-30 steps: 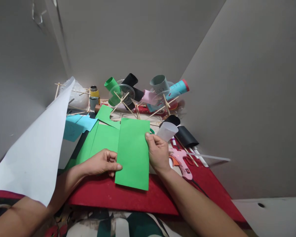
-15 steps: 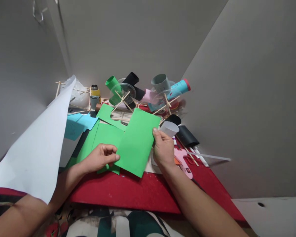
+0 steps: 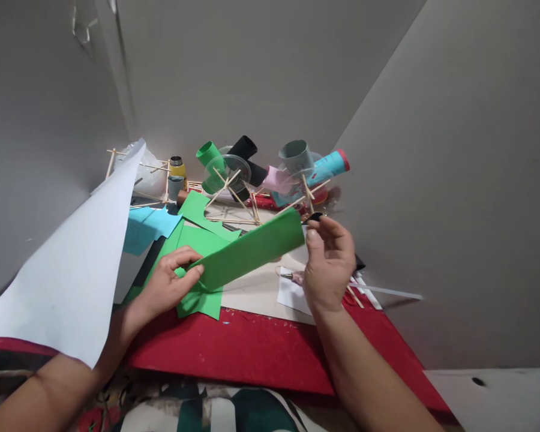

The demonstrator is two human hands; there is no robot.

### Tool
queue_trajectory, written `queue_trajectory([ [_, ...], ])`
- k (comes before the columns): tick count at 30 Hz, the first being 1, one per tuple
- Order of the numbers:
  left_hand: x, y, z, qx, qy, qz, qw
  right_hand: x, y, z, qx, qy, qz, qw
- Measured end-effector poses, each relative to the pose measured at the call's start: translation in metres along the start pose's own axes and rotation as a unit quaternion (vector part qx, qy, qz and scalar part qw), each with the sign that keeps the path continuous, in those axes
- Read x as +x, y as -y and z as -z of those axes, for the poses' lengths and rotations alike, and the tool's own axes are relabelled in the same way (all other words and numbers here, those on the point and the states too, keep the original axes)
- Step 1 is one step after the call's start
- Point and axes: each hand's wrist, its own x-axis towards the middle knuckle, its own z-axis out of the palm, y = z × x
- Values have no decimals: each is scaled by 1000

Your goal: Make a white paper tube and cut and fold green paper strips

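Note:
A piece of green paper (image 3: 252, 249), seen tilted and narrow, is held above the table. My left hand (image 3: 168, 282) pinches its left end between thumb and fingers. Beside its right end is my right hand (image 3: 330, 267), fingers loosely curled and apart, the thumb close to the paper's edge; nothing shows in its grasp. Under the left hand lie more green sheets (image 3: 202, 237), one with a curved cut-out. Most of a pink glue gun (image 3: 296, 277) is hidden behind my right hand, its nozzle over a small white paper (image 3: 290, 295).
A large curled white sheet (image 3: 72, 264) rises over my left forearm. Behind stand stick frames with clear discs (image 3: 239, 165), green and black paper tubes, a grey tube (image 3: 296, 157) and a blue tube (image 3: 328, 168). A yellow bottle (image 3: 177, 168) is back left. Red cloth (image 3: 234, 354) covers the table.
The held green paper has turned from a broad face to a narrow, slanted one. My right hand has moved right and its fingers have opened off the paper's edge. The left hand keeps its pinch.

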Motion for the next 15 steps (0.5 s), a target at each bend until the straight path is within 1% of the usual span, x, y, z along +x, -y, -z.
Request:
queue_trajectory([
  [2,-1,-1,6,15,2,-19,1000,-3,13,5,-61,55,119,989],
  [3,-1,-2,8,16,9,-25,1000,-6,20,6,-92,99,173,976],
  [4,-2,-3,9,13,18,-29,999,-9,27,7,-111,148,224,957],
  [6,-3,-6,11,-2,44,-32,998,-14,42,6,-131,259,286,913],
  [8,-4,-9,11,-20,69,-31,997,-17,54,3,-144,351,309,872],
  [9,-5,-11,11,-28,79,-30,996,-18,59,1,-152,386,311,855],
  [12,-6,-16,10,-44,102,-33,993,-19,70,-6,-174,467,298,814],
  [15,-7,-18,7,-60,124,-40,990,-19,77,-14,-207,530,285,772],
])
